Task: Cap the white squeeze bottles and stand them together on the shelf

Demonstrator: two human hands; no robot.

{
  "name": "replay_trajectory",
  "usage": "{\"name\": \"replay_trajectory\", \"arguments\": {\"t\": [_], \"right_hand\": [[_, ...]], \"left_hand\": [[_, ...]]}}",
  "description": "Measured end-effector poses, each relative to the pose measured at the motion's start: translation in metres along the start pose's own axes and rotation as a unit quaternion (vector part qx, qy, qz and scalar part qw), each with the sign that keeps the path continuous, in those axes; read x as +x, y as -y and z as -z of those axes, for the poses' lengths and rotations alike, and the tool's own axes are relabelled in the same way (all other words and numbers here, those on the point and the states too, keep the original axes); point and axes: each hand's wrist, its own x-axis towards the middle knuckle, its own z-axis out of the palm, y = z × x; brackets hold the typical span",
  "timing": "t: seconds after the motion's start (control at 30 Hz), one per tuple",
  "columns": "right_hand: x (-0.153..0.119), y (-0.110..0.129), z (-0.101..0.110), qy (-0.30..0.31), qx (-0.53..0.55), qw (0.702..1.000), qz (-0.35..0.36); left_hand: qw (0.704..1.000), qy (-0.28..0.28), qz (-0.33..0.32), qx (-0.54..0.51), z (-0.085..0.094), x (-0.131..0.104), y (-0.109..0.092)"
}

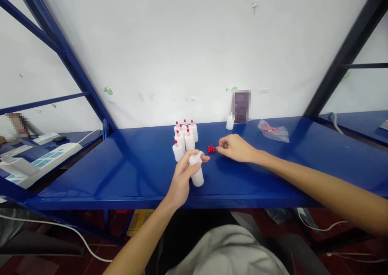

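My left hand is wrapped round a white squeeze bottle, whose pointed nozzle bears no red cap. It stands nearly upright, slightly tilted, near the table's front edge. Just right of a small cluster of red caps is my right hand, its fingers curled and thumb and fingertips together beside the caps. Whether a cap is between those fingertips I cannot make out. Behind my left hand stand several white bottles with red-capped nozzles, grouped closely.
A clear plastic bag with something red inside lies at the back right of the blue table. Another white bottle stands by the wall, before a blurred dark panel. At far left is a white power strip.
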Motion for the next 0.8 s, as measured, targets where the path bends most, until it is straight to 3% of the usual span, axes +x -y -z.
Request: {"name": "replay_trajectory", "arguments": {"t": [0.27,0.47,0.67,0.8], "right_hand": [[0.0,-0.012,-0.014,0.011,-0.025,0.993,0.111],[0.0,-0.013,-0.016,0.029,-0.031,0.993,0.11],[-0.003,-0.005,-0.006,0.094,0.014,0.991,0.09],[-0.007,0.009,0.001,0.071,0.071,0.99,0.095]], "left_hand": [[0.999,-0.039,-0.024,-0.017,0.005,-0.001,0.005],[0.999,-0.048,-0.017,-0.004,0.004,-0.001,0.004],[0.998,-0.033,-0.025,-0.04,0.002,-0.002,0.0],[0.996,-0.054,-0.048,-0.056,0.001,-0.002,-0.002]]}}
